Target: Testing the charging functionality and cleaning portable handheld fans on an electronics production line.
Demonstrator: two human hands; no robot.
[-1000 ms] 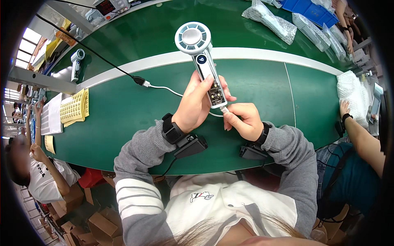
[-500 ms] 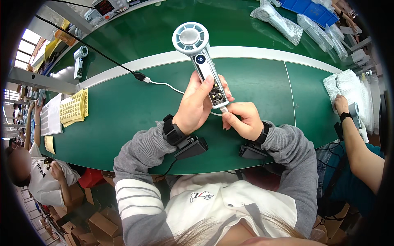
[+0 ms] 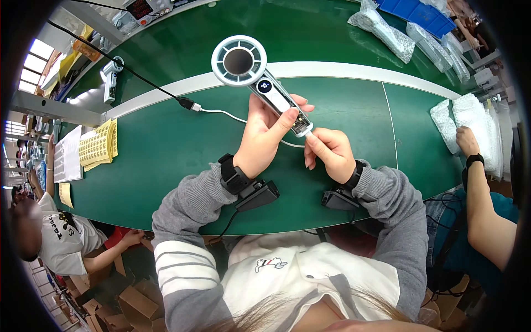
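Note:
A handheld fan (image 3: pixel 239 62) with a pale round head and a see-through handle is held above the green table. My left hand (image 3: pixel 258 137) wraps round the handle, thumb across its front. A small round dark display (image 3: pixel 264 86) glows near the top of the handle, and circuit parts show through the lower end. At that lower end my right hand (image 3: pixel 334 156) pinches the plug of a white charging cable, which meets the base of the fan; the fingers mostly hide the plug. The white cable (image 3: pixel 224 114) passes behind my left hand to a black cord connector (image 3: pixel 188 103).
Yellow label sheets (image 3: pixel 95 146) and white sheets (image 3: pixel 67 157) lie at the left. Another handheld fan (image 3: pixel 112 80) rests beyond the white rail. Bubble-wrapped items (image 3: pixel 383 30) and a blue bin (image 3: pixel 417 15) are at the far right. A co-worker's hand (image 3: pixel 468 140) touches bubble-wrap pouches (image 3: pixel 473 113).
The fan's head has swung left and slightly nearer, so the handle leans more. Its lower end and my right hand have shifted a little. The display's symbol looks different.

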